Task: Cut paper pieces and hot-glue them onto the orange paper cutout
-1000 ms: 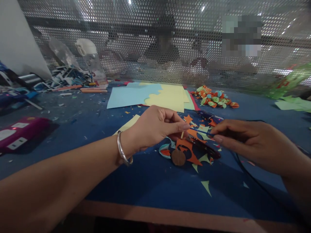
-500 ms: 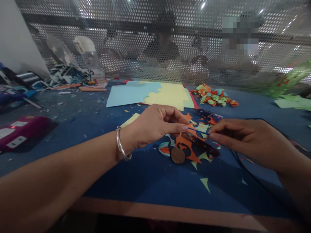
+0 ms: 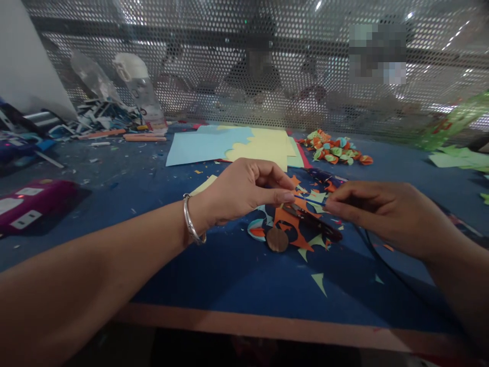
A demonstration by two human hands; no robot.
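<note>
Both of my hands hold one thin blue stick point(image 3: 309, 200) above the table, one hand at each end. My left hand point(image 3: 244, 191), with a silver bangle at its wrist, pinches the left end between thumb and index finger. At the other end, the thumb and fingertips of my right hand point(image 3: 374, 214) are closed on the stick. Beneath it lies a dark-handled tool, perhaps scissors point(image 3: 321, 226), over cut orange paper point(image 3: 301, 237). A round brown disc point(image 3: 277, 239) and a folded blue-and-orange paper piece point(image 3: 256, 231) lie just below my left fingers.
Blue and yellow paper sheets point(image 3: 206, 148) lie farther back, beside a pile of small folded paper pieces point(image 3: 336, 148). A clear bottle point(image 3: 141, 94) stands at the back left. A magenta power strip point(image 3: 36, 206) lies left. A black cable point(image 3: 385, 265) runs under my right arm. Perforated metal point(image 3: 214, 61) closes off the back.
The view has shifted slightly, so the table things sit a little higher. Both hands keep their grip on the blue stick, with hardly any movement.
</note>
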